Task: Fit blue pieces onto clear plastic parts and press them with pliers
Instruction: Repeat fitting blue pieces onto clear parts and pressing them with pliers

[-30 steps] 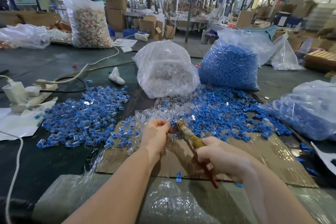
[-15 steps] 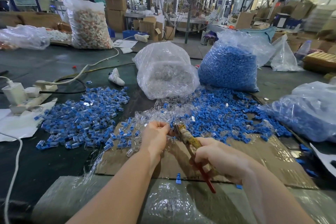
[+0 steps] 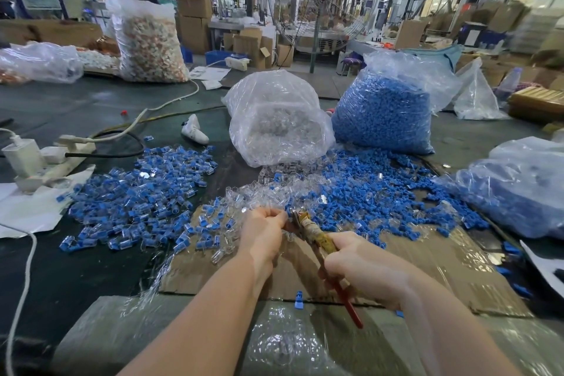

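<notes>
Pliers (image 3: 317,239): gripped round the handles by the right hand (image 3: 363,268), nose pointing up and left to the left hand's fingertips; the tool sat at the same angle as a second earlier, so the squeeze looked ongoing rather than finished.
Left hand (image 3: 265,229): fingers curled and pinched together on a small part held at the pliers' nose; the part itself was hidden by fingers and tool, too small to tell.
Change: almost none; both hands had held their places over the cardboard sheet (image 3: 427,259), which I judge meant one press was still in hand.
Finished pile (image 3: 137,201): blue-and-clear assembled pieces heaped left of the left hand.
Loose blue pieces (image 3: 366,189): spread beyond and right of the pliers, before the blue-filled bag (image 3: 384,113).
Clear plastic parts (image 3: 259,195): scattered just beyond the left hand, below the clear bag (image 3: 274,122).
Next, as a judgement: release, drop the piece leftward.
</notes>
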Demonstrator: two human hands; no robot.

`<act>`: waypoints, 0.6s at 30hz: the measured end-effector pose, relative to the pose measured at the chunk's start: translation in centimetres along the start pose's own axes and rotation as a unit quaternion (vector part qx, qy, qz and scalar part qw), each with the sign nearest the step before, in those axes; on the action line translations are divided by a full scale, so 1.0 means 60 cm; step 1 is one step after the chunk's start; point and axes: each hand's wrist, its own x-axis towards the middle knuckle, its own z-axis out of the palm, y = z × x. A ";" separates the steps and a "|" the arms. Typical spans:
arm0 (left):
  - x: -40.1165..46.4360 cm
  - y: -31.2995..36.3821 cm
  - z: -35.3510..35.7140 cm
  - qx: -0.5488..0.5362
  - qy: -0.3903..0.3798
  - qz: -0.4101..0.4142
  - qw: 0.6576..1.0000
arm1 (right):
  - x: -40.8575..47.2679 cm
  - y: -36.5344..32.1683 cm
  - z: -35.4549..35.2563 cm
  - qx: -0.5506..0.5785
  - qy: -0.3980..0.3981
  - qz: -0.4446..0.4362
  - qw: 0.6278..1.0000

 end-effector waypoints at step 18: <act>-0.015 -0.001 -0.013 0.046 0.031 0.069 0.996 | 0.011 0.022 0.015 0.125 0.077 0.007 0.989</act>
